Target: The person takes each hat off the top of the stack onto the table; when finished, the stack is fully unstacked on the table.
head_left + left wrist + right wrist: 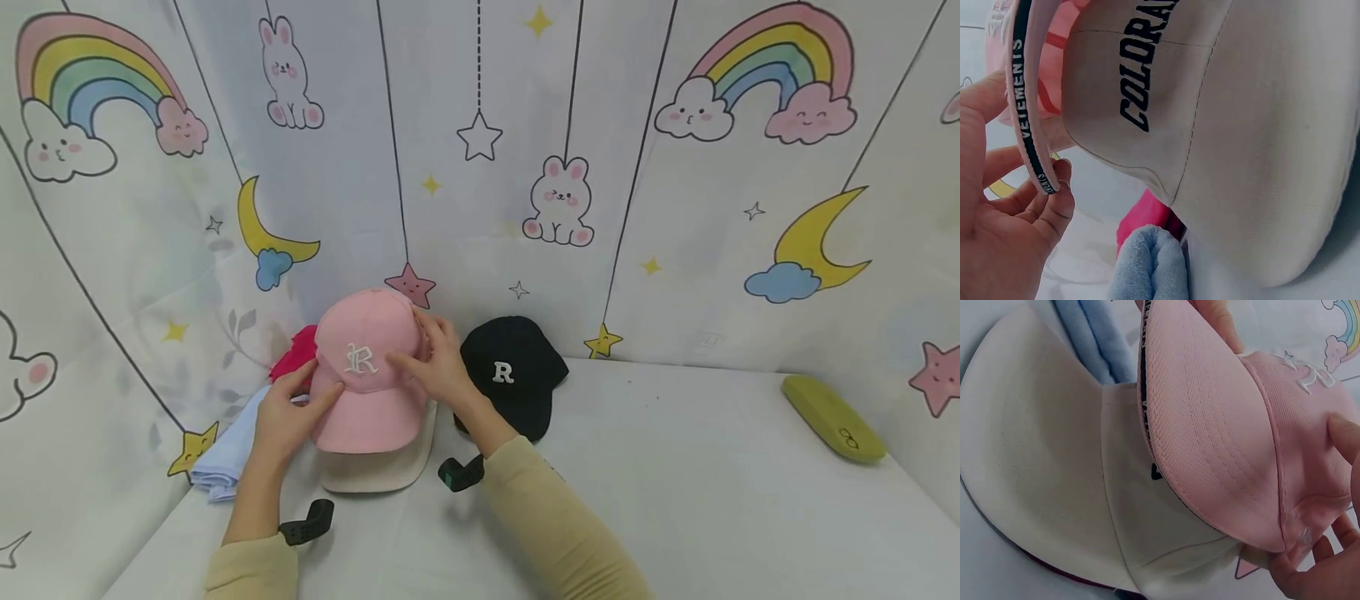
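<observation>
Both hands hold a pink baseball cap (367,329) with a white letter R. My left hand (288,417) grips its left side near the brim, thumb in front. In the left wrist view, the left fingers (1054,215) curl at the edge of the cap's dark-lettered brim (1022,106). My right hand (444,362) pinches the cap's other side, its thumb (1342,434) on the front of the crown. Behind and below is a cream cap (382,471) with dark lettering, partly hidden by the pink one.
A folded light blue cloth (228,450) and a crimson item (295,357) lie to the left. To the right sits a black cap (510,379) marked R. A flat green item (832,421) lies far right on the white table (675,483). A patterned curtain (465,217) stands behind.
</observation>
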`<state>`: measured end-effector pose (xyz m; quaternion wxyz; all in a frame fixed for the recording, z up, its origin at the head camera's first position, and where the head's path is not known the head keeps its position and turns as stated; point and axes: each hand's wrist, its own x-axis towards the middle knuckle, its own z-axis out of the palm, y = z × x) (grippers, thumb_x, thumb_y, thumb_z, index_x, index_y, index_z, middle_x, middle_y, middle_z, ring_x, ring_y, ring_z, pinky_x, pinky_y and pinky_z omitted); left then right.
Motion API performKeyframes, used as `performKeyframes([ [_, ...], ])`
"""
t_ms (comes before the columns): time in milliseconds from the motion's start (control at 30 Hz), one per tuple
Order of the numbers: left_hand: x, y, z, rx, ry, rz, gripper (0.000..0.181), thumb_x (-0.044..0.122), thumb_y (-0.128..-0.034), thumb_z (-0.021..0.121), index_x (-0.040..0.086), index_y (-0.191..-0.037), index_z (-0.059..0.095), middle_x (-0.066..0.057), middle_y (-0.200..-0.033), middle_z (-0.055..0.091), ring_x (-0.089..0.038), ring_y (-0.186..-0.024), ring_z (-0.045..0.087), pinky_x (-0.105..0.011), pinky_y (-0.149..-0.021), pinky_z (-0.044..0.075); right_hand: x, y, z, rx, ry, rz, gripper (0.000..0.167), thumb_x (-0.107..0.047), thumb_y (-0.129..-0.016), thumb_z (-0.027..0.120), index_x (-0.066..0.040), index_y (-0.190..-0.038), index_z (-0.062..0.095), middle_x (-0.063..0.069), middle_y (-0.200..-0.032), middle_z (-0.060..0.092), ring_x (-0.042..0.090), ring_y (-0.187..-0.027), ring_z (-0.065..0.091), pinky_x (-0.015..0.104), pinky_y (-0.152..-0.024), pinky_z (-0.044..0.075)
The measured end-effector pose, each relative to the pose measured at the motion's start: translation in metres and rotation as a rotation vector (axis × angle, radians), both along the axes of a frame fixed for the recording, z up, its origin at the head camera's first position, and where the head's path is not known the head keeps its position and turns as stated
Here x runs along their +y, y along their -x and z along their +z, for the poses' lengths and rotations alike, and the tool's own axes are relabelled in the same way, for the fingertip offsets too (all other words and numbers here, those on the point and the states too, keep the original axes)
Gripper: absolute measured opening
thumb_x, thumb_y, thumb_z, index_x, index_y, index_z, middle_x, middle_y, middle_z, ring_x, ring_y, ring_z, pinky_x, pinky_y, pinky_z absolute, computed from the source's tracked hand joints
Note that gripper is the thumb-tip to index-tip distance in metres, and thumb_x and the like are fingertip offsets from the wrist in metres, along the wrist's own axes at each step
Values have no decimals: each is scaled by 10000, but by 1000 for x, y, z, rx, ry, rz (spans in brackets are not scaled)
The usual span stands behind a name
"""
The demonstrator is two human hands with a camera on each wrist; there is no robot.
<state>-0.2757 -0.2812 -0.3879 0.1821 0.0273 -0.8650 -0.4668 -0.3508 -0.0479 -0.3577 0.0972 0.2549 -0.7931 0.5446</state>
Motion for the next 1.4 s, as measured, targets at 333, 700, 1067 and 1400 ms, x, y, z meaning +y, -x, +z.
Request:
performKeyframes([
  [333, 7, -1, 9, 48, 9, 16, 762, 384, -913, 742, 52, -1526, 436, -185, -1412, 501, -317, -1192, 517, -361, -913, 480, 7, 1, 6, 46, 15, 12, 780, -265, -908, 762, -216, -1577, 364, 157, -1409, 380, 280, -1197, 411, 457, -959, 454],
  [700, 16, -3, 18, 122, 25, 7, 750, 349, -895, 768, 73, -1520, 457, -177, -1349, 537, -297, -1107, 543, -84, -749, 426, 18, 3, 20, 89, 21, 32, 808, -273, -905, 764, -199, -1589, 341, 167, -1410, 385, 269, -1082, 457, 382, -852, 473],
  [1067, 26, -5, 29, 216, 20, -23, 743, 272, -891, 782, 54, -1518, 450, -202, -1385, 510, -346, -1190, 527, -47, -773, 417, 30, 3, 35, 111, 36, 72, 790, -270, -905, 766, -212, -1579, 358, 158, -1389, 393, 280, -1064, 500, 373, -832, 518],
  [1400, 37, -6, 33, 212, -16, -42, 776, 278, -899, 780, 88, -1551, 405, -185, -1411, 469, -324, -1190, 527, -57, -755, 442, 39, 4, 47, 147, 14, 96, 787, -237, -900, 781, -204, -1572, 373, 137, -1363, 399, 269, -1078, 485, 386, -865, 494],
])
